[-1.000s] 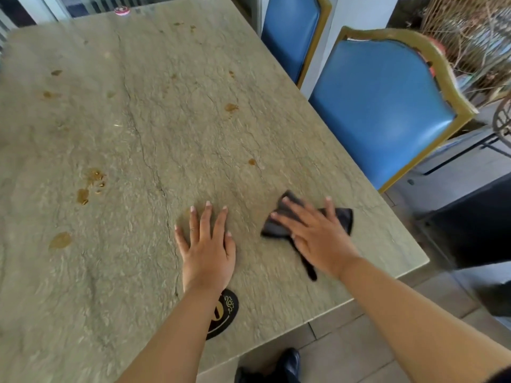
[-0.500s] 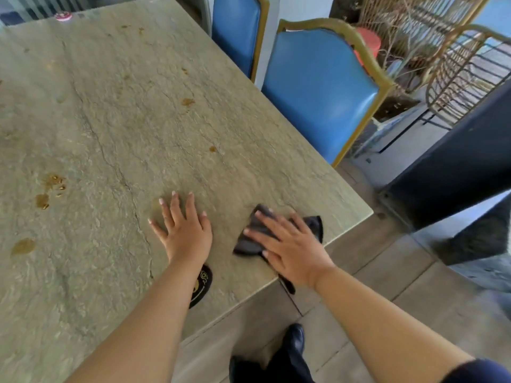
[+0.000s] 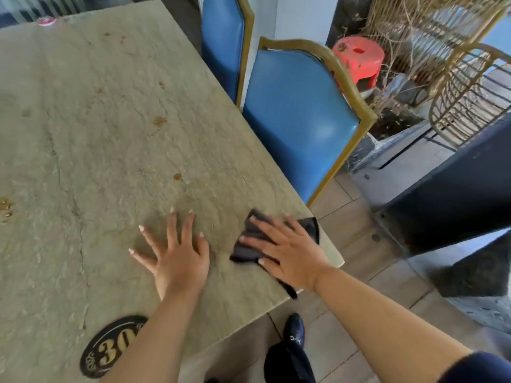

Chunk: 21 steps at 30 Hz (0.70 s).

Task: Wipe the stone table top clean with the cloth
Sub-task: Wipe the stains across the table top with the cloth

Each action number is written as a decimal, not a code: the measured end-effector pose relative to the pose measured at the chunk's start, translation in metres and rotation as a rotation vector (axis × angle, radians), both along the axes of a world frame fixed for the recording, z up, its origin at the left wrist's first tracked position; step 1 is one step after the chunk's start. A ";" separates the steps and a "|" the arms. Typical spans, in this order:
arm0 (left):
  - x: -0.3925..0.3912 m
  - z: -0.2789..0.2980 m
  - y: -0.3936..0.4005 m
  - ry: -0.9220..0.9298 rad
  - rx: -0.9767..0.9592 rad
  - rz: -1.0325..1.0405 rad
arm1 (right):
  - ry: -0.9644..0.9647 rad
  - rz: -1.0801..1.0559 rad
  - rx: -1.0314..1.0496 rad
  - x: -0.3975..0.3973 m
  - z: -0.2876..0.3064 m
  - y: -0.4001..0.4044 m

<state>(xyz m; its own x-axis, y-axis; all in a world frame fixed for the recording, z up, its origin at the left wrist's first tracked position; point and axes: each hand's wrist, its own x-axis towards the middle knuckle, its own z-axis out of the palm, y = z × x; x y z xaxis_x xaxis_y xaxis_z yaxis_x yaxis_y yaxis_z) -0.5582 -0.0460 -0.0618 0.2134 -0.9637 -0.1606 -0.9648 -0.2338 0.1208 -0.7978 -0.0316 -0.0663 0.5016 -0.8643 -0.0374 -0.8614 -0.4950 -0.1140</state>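
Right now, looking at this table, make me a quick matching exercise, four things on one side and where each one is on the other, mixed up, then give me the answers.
Things:
1. dark cloth
2. left hand
3. round black sticker
4. red stool

Places:
A. on the floor behind the blue chairs
B. flat on bare stone, fingers spread
C. at the table's near right corner, under the right hand
D. on the table's near edge, beside the left forearm

Pairs: 1-C, 2-B, 3-D, 4-A
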 end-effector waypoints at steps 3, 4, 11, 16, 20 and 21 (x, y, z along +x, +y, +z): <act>-0.002 0.000 -0.001 -0.008 -0.001 0.017 | 0.000 -0.246 0.039 -0.002 0.003 -0.052; -0.003 0.000 -0.001 -0.005 -0.001 0.020 | 0.000 -0.295 0.038 0.007 0.003 -0.066; -0.001 0.004 -0.001 0.007 0.002 0.034 | -0.054 0.112 0.114 0.071 0.005 -0.055; 0.000 0.003 -0.002 0.018 -0.005 0.040 | 0.004 0.257 0.001 0.039 -0.002 -0.128; 0.000 0.002 -0.002 0.023 -0.047 0.044 | 0.008 -0.197 0.042 0.079 0.002 -0.187; 0.000 0.001 -0.003 0.022 -0.048 0.046 | 0.012 -0.273 0.080 0.096 0.002 -0.192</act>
